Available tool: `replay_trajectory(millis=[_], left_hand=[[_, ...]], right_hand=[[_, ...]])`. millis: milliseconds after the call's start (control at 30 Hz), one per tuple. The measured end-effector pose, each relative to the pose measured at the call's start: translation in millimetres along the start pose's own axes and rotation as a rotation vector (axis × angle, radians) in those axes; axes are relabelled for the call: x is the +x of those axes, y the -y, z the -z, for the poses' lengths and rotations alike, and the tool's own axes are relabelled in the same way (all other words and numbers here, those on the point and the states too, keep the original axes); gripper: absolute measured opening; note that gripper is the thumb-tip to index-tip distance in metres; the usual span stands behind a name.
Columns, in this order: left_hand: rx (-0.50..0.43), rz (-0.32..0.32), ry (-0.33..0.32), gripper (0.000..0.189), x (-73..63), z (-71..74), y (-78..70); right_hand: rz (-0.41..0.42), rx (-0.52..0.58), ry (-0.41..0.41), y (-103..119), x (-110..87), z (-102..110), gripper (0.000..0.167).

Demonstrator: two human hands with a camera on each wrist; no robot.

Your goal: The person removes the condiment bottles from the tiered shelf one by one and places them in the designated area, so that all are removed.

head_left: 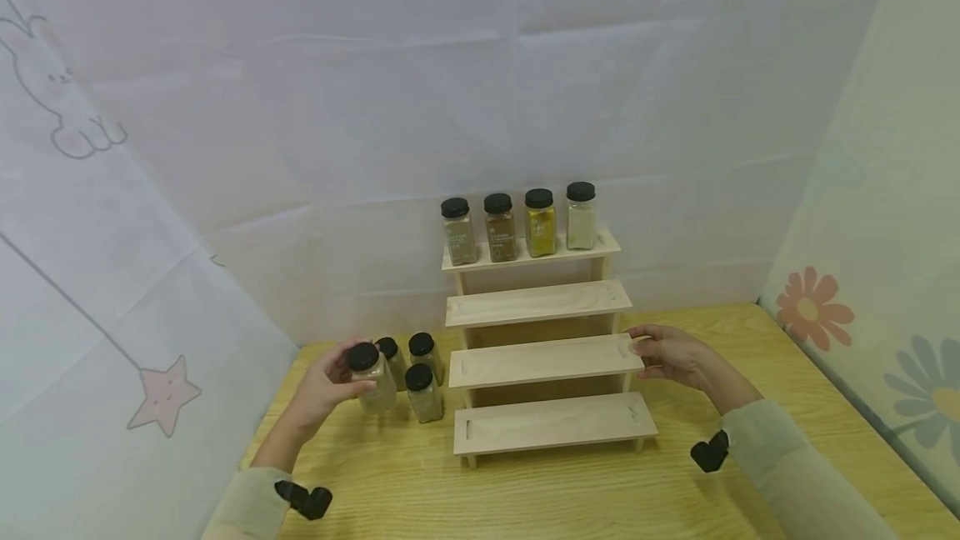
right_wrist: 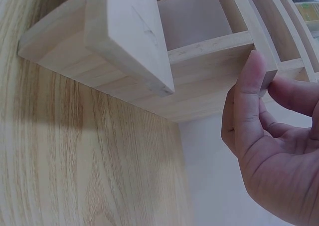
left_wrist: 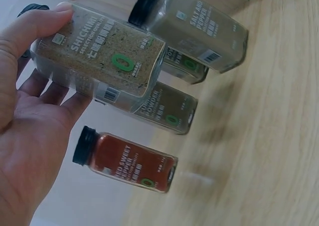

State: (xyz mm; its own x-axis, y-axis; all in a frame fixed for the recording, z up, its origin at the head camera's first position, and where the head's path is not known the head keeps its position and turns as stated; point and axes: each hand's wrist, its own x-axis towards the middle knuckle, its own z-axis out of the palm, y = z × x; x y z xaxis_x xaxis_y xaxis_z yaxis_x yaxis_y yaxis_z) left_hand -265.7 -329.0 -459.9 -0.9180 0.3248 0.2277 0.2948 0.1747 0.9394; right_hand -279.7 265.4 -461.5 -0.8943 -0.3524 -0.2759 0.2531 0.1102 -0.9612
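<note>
My left hand (head_left: 321,390) grips a square glass spice jar (head_left: 378,390) with a black lid, left of the stepped wooden rack (head_left: 547,361). In the left wrist view, this Shichimi jar (left_wrist: 99,56) holds speckled tan seasoning, its thumb side near the lid. Close by stand a salt and pepper jar (left_wrist: 204,31), a grey-brown powder jar (left_wrist: 169,109), a red sweet pepper jar (left_wrist: 132,161) and one partly hidden jar (left_wrist: 184,66). My right hand (head_left: 671,357) pinches the right end of a rack shelf (right_wrist: 269,69) between thumb and fingers.
Several black-lidded jars, one with yellow contents (head_left: 541,227), line the rack's top step. The lower steps (head_left: 555,423) are bare wood. The rack stands on a wood-grain table (head_left: 570,498), with a white cloth backdrop (head_left: 360,148) behind and patterned cloth at both sides.
</note>
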Motion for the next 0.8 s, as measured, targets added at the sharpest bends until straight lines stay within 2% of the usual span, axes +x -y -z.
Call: replay_trajectory(millis=[367, 800], left_hand=[[0.026, 0.058, -0.018, 0.07, -2.0, -1.2, 15.5], [-0.002, 0.094, -0.036, 0.071, -3.2, -4.1, 34.5]], right_hand=[[-0.012, 0.015, -0.014, -1, 0.3, 0, 0.06], [-0.008, 0.02, -0.014, -2, 1.5, 2, 0.061]])
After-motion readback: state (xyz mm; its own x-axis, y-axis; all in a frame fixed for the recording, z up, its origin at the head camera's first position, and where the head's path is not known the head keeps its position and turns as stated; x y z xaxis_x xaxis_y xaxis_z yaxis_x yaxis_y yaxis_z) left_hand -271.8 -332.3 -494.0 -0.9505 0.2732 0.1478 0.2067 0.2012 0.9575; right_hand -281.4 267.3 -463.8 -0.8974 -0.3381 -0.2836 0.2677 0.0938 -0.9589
